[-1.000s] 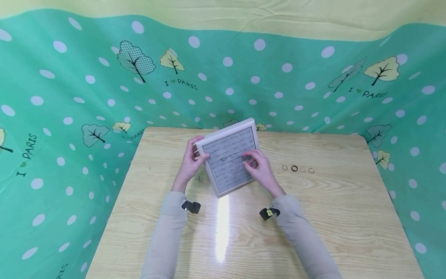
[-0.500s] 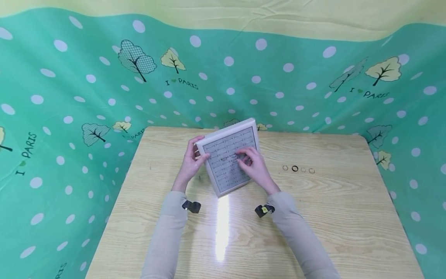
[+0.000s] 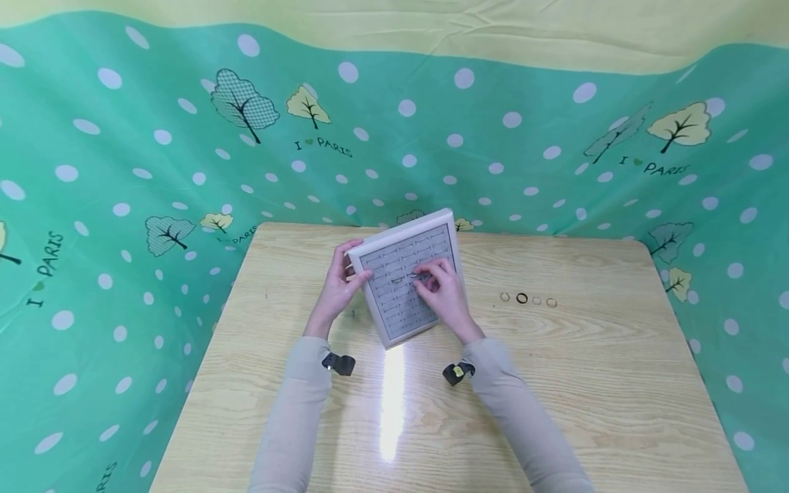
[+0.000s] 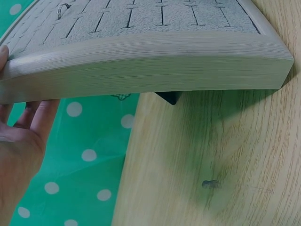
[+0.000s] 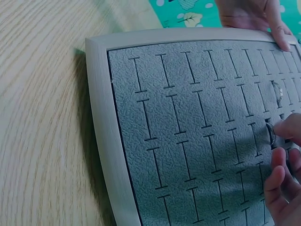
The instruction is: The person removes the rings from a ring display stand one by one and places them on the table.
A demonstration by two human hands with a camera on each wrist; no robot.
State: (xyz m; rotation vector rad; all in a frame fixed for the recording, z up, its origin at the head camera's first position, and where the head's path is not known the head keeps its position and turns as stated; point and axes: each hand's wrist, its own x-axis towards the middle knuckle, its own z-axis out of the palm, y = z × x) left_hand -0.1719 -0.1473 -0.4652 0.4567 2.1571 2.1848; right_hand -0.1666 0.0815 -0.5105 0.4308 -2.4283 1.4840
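one grey ring display tray [image 3: 403, 239], propped up on one wooden table [image 3: 555, 383]. two rings sit in its slots: one set apart [image 5: 277, 92], one at the fingertips [image 5: 270, 134]. four more rings lie in a row on the table [image 3: 528, 299]. two hands: left hand [image 3: 335, 284], right hand [image 3: 444, 298].

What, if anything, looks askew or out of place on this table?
The grey ring tray sits rotated against the table's edges and tipped up, its far side raised; the left hand holds its edge. Four loose rings lie in a row to its right. Nothing looks spilled or damaged.
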